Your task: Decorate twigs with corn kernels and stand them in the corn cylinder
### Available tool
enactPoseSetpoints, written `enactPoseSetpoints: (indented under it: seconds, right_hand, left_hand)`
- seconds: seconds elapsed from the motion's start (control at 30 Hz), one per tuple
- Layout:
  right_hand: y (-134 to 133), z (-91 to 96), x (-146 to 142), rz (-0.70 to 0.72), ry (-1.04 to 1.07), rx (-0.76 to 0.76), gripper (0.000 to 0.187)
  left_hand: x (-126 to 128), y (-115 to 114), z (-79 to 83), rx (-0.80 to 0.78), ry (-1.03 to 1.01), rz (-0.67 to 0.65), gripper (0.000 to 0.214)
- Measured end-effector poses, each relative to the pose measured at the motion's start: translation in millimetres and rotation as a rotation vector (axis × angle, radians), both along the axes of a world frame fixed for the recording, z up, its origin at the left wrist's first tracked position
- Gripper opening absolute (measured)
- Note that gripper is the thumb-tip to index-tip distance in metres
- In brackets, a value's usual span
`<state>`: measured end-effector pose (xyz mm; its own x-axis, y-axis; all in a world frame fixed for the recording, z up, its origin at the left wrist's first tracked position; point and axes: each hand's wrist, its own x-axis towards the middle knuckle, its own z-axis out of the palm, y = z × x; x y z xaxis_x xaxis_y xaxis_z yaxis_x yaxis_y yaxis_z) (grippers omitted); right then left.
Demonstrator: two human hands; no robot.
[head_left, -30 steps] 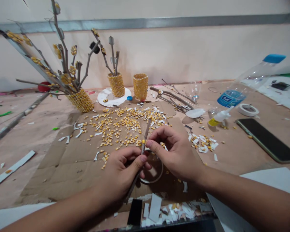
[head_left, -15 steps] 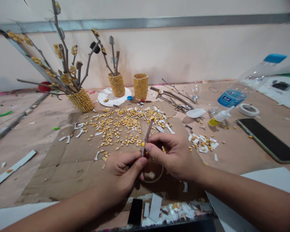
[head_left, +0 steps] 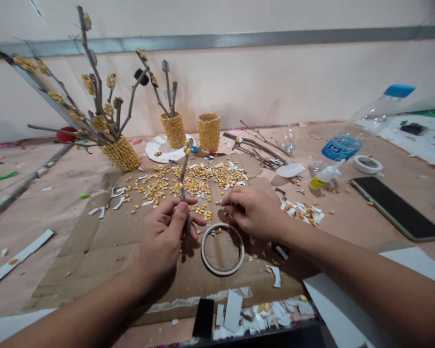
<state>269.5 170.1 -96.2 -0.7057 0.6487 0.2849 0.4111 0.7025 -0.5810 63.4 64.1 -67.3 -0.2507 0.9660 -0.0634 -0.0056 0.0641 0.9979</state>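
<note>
My left hand [head_left: 166, 234] is closed around a thin twig [head_left: 184, 170] that stands almost upright, with corn kernels stuck near its tip. My right hand [head_left: 255, 212] rests low on the cardboard sheet [head_left: 105, 241], fingers curled and pinched at the edge of the loose corn kernels [head_left: 188, 182]; what it pinches is too small to make out. A roll of tape [head_left: 223, 248] lies flat between my two hands.
Corn-covered cups with twigs stand at the back: one tilted [head_left: 121, 152], one on a white plate [head_left: 174, 129], one bare-topped [head_left: 209, 131]. A glue bottle [head_left: 324, 175], tape roll [head_left: 366, 164], phone [head_left: 397, 207] and plastic bottle [head_left: 362, 123] lie right. Paper scraps [head_left: 246, 314] litter the near edge.
My hands have parted. The left hand carried the twig left and more upright; the right hand let go of it and dropped to the kernels, uncovering the tape roll.
</note>
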Motion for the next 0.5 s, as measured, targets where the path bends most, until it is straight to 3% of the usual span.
enactPoseSetpoints:
  seconds: [0.2,0.37,0.5]
  right_hand:
    - [0,3.0,-4,0.099,-0.182,0.144,0.029]
    - [1,10.2,-13,0.323,-0.29,0.171,0.049]
    - [0,10.3,-13,0.296,-0.28,0.141,0.041]
  left_hand:
    - [3,-6,0.0,0.003,-0.082,-0.027,0.036]
    - [2,-8,3.2,0.021,-0.065,-0.039,0.033]
    - [0,-7,2.8,0.016,-0.049,-0.043,0.034]
